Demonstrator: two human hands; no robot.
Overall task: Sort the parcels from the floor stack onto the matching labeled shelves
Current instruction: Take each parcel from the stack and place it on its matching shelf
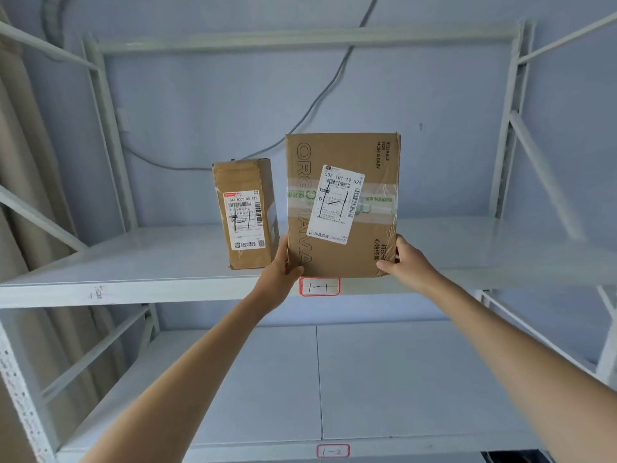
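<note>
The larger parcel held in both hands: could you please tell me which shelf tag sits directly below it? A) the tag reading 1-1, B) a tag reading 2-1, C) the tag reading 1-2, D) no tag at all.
A: the red-bordered 1-1 tag is stuck on the front edge of the upper shelf, right under the larger parcel that the left hand and right hand grip.

Pale blue wall [233,111], dangling grey cable [329,83], beige curtain [20,195].
</note>
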